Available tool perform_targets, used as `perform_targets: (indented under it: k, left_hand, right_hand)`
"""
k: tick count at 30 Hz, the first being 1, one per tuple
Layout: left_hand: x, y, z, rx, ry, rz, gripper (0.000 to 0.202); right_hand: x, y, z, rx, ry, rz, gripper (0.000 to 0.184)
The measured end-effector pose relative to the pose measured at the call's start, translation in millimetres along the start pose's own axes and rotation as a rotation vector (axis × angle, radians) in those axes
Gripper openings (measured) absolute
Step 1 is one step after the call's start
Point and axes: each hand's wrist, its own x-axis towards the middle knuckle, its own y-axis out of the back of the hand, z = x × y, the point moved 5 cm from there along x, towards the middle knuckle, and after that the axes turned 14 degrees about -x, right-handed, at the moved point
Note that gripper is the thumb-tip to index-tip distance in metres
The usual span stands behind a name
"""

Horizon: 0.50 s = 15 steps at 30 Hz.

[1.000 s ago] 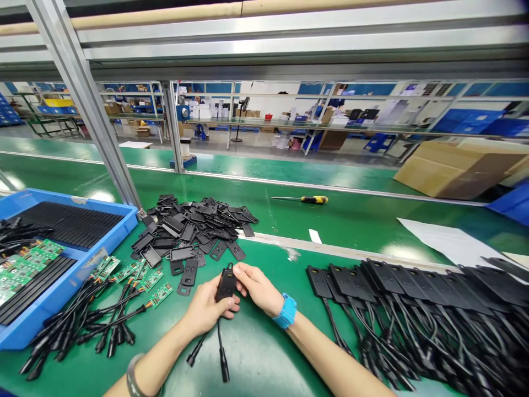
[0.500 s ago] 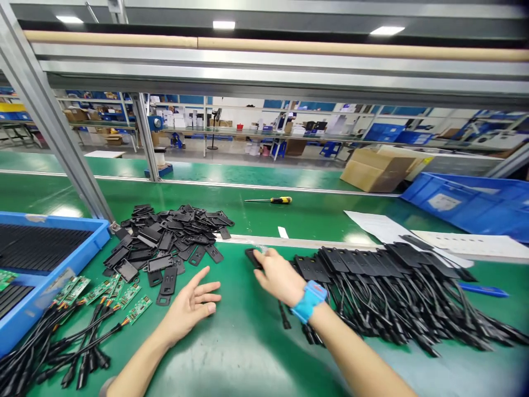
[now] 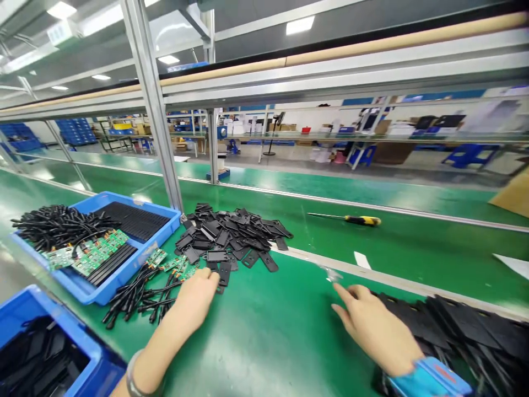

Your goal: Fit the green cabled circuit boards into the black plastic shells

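My left hand [image 3: 197, 295] reaches forward and left, its bent fingertips at the edge of several green circuit boards with black cables [image 3: 165, 270] and next to a loose black plastic cover [image 3: 223, 272]. What its fingers hold, if anything, is hidden. A pile of black plastic covers [image 3: 231, 234] lies just beyond. My right hand [image 3: 374, 325], with a blue wristband [image 3: 430, 377], is spread flat and holds nothing. It hovers at the left end of a row of black cased units with cables [image 3: 458, 325].
A blue tray [image 3: 163, 234] at the left holds black cables, green boards and black slotted inserts. A second blue bin [image 3: 53, 322] sits at the near left corner. A yellow-handled screwdriver [image 3: 355, 220] lies on the far belt. An aluminium post [image 3: 155, 110] rises behind the tray.
My right hand has let go of the black unit and drawn back, open. My left hand has moved left to the circuit boards. The view has swung to the left.
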Motion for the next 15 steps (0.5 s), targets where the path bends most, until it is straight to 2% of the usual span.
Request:
perform_targets:
  k: [3,5,6,9,11,13,15]
  left_hand:
    - [-19,12.0,-47,0.082,0.183,0.013,0.036]
    - [-28,15.9,-66,-0.005,0.183,0.015,0.031]
    - [-31,19.3,-69,-0.070,0.150,0.048,0.026]
    - [-32,30.3,-54,-0.299,0.020,0.174,0.015]
    - [-25,29.3,-32,-0.495,-0.060,0.154,0.016]
    - [-8,21.4,-12,-0.618,-0.140,0.091,0.022]
    - [16,12.4,-5,-0.518,-0.181,0.122,0.028]
  right_hand:
    - [4,27,-45,0.332,0.221,0.013,0.036]
    - [4,42,-75,0.553,0.364,-0.022,0.032]
    - [3,49,-89,0.666,0.433,-0.041,0.031]
    - [-1,58,-127,1.071,0.585,-0.169,0.028]
    - [-3,57,-148,1.444,0.600,-0.340,0.042]
    - [-3,54,-162,1.824,0.519,-0.513,0.062]
    - [0,51,-168,2.080,0.359,-0.605,0.065]
